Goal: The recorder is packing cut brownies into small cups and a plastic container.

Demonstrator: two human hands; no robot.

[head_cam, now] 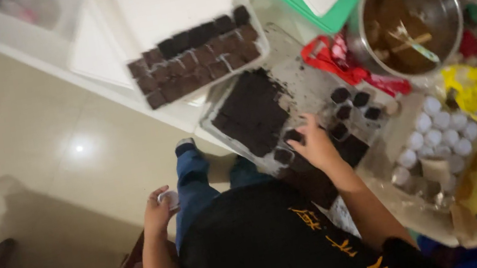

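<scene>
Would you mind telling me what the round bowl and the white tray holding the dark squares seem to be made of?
Bowl: likely stainless steel, with a grey, shiny, reflective wall. Tray: probably plastic, smooth matte white with a thin raised rim, though blur leaves it open. Squares: dark brown, matte, cake-like.
</scene>
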